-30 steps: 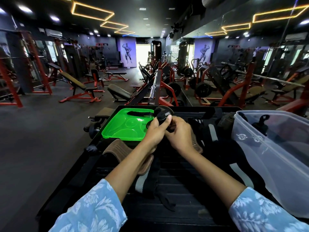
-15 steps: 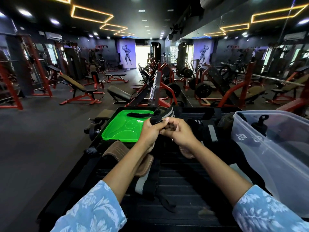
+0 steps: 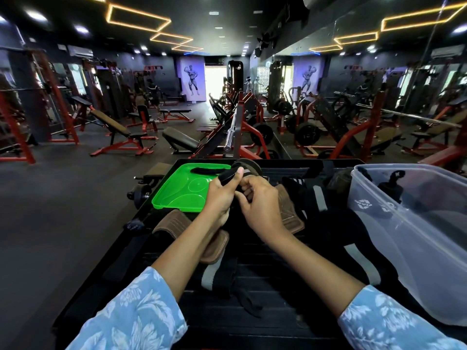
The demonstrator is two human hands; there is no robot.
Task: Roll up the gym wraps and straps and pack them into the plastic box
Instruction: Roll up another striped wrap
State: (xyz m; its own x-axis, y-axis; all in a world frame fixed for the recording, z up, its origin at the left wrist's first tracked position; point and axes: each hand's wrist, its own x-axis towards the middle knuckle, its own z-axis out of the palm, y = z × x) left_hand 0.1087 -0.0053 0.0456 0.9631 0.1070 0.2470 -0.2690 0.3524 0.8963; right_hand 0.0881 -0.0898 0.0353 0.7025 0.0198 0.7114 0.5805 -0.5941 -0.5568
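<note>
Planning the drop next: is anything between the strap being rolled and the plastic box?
Nothing visible blocks it. The black strap, held by the left hand and right hand, sits left of the open plastic box; only low wraps lie between.

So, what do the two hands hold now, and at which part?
Both hold one black rolled strap: left hand grips the roll, right hand pinches its loose end.

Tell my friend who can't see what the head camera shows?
Two hands, left hand and right hand, hold a black strap over a dark table in a gym. A green lid lies behind; a clear plastic box sits right.
</note>
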